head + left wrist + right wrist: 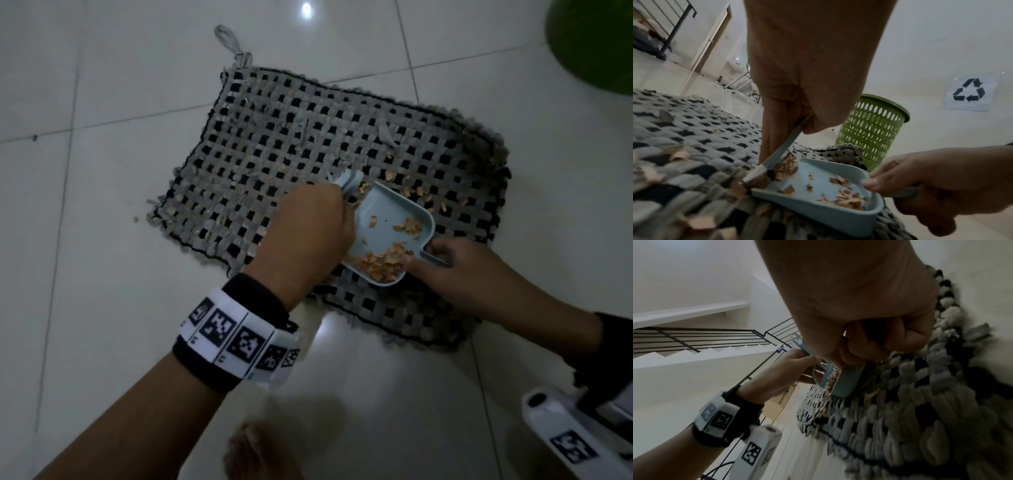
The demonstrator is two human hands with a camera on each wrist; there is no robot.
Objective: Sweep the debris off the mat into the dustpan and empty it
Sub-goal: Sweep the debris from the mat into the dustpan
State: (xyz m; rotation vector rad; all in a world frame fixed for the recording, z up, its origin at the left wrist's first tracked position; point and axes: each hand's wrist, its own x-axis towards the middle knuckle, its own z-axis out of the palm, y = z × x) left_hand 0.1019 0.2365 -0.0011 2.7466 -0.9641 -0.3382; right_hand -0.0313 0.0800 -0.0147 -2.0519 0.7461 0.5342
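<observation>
Mat [308,164], grey-and-black woven, lay flat on a glossy white tile floor [102,102], a loose loop at its far corner. Room was dim; a white wall [941,40] carried a recycling sign [969,91], and the wrist views showed a stair with black railing [705,337], a doorway and a cardboard box [780,402] on the floor.

Green perforated bin [871,129] stood on the floor just past the mat's far right corner, by the wall; its contents could not be seen.

Dustpan [387,236], pale blue, sat on the mat near its front edge, mouth toward the left. Debris [380,263], tan flakes, was piled in its near corner with a few more scattered across its bottom. More flakes lay on the mat around the pan's mouth and to its far right, and one flake lay on the floor off the mat's left edge.

Left hand [308,233] was curled round a small pale-blue brush [777,155], bristles down at the pan's mouth among the flakes. Right hand [455,270] pinched the pan's short handle, thumb on top at the back wall.

A bare foot [253,452] showed at the bottom edge.
</observation>
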